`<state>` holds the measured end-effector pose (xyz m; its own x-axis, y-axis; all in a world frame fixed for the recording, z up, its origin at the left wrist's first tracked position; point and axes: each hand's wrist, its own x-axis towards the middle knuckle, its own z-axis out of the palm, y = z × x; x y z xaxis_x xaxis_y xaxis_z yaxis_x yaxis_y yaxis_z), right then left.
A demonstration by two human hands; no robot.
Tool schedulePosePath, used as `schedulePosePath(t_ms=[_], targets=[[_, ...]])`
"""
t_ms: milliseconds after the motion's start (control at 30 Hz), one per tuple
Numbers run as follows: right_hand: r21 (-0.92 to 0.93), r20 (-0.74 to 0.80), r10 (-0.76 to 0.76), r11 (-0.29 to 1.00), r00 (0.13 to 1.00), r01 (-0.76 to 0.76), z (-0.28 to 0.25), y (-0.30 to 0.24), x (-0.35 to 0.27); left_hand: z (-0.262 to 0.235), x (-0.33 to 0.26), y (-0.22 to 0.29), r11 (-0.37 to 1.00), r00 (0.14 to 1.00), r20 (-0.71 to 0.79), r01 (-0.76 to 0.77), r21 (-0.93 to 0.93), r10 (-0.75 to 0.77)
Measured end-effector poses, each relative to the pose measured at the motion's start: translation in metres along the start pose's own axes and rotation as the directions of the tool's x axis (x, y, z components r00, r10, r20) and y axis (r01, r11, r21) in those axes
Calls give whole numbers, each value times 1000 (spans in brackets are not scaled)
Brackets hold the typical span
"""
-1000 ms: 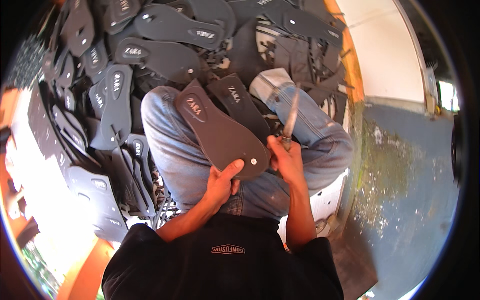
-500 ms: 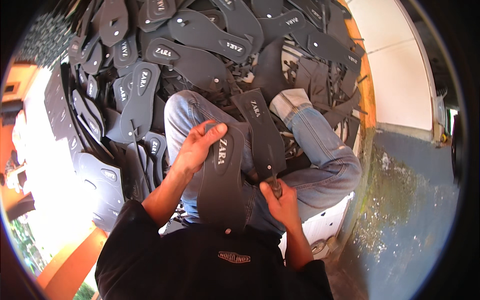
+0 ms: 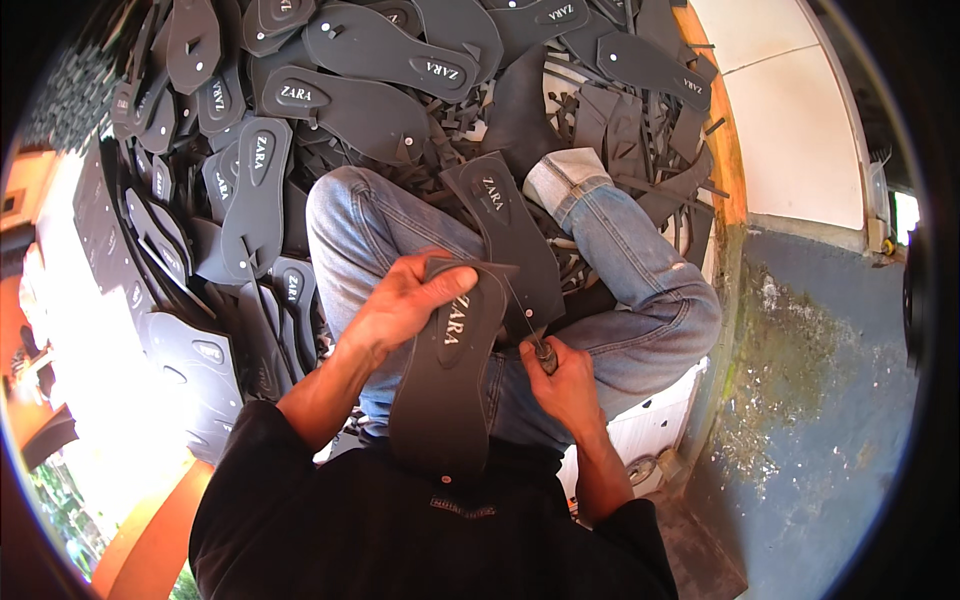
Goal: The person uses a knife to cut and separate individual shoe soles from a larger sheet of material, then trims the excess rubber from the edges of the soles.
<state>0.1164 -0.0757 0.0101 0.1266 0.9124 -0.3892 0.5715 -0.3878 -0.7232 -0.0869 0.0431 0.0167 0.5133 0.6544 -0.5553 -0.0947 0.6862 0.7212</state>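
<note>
My left hand [image 3: 400, 300] grips a dark grey sandal sole [image 3: 440, 390] near its top end, thumb on the upper face and fingers beneath. The sole hangs lengthwise over my lap, a small white dot at its lower end. My right hand [image 3: 565, 385] is closed round the dark handle of a thin-bladed knife [image 3: 540, 342]. Its narrow blade slants up and left to the top right corner of the held sole; whether it touches is hard to tell. Another dark sole piece [image 3: 510, 240] lies across my legs, just beyond the knife.
My crossed legs in jeans [image 3: 640, 290] frame the work. Many loose grey soles [image 3: 345, 115] lie heaped ahead and to the left, with thin offcut strips [image 3: 690, 195] among them. Stacked sole sheets [image 3: 190, 370] stand at left. A wooden edge [image 3: 725, 140] runs along the right.
The knife blade has swung left, from over the sole on my legs to the held sole's top corner. The held sole has tilted slightly, its top shifting right. The view has shifted a little.
</note>
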Motion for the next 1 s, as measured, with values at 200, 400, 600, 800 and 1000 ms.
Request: schedulePosePath(t_ms=[200, 400, 600, 800, 1000], targets=[[-62, 49, -203, 977, 978, 205, -13, -25, 52, 12, 5, -7, 993, 991, 128, 19, 120, -34], [257, -97, 41, 966, 994, -14, -21, -11, 63, -5, 7, -1, 990, 976, -200, -108, -95, 87], [622, -185, 408, 753, 894, -215, -32, 22, 33, -14, 13, 22, 721, 719, -618, -607, -336, 318], [252, -329, 132, 967, 935, -48, -23, 23, 6, 71, 19, -16, 834, 993, -102, -103, -542, 56], [-24, -329, 106, 992, 938, -120, -20, 18, -21, 99, 14, -43, 834, 979, -192, -49, -550, -69]])
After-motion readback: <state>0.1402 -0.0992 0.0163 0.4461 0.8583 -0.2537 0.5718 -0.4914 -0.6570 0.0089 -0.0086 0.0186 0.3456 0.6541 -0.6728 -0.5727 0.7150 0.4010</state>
